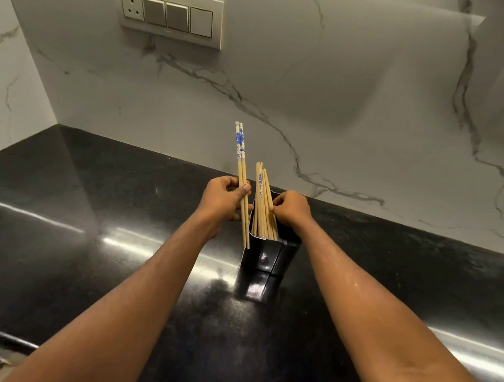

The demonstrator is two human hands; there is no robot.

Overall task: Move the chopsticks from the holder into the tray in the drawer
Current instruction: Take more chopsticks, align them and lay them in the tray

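On the black counter [78, 232], the left hand [223, 201] pinches two chopsticks [240, 170]; right hand [293, 209] fingers pinch sticks [263, 205] in the holder [267, 257].

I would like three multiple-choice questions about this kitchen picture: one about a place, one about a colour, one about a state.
1. Where does the holder stand?
A. on the dark countertop
B. inside an open drawer
C. on a wall shelf

2. What colour is the pattern on the raised chopsticks?
A. red
B. blue
C. green

3. What is the state of the left hand?
A. open and empty
B. flat on the counter
C. closed on a pair of chopsticks

Answers:
1 A, the holder rests on the black counter near the marble wall.
2 B, blue marks show near their top ends.
3 C, its grip wraps the pair, held outside the holder, while the right hand fingers the chopsticks in the holder.
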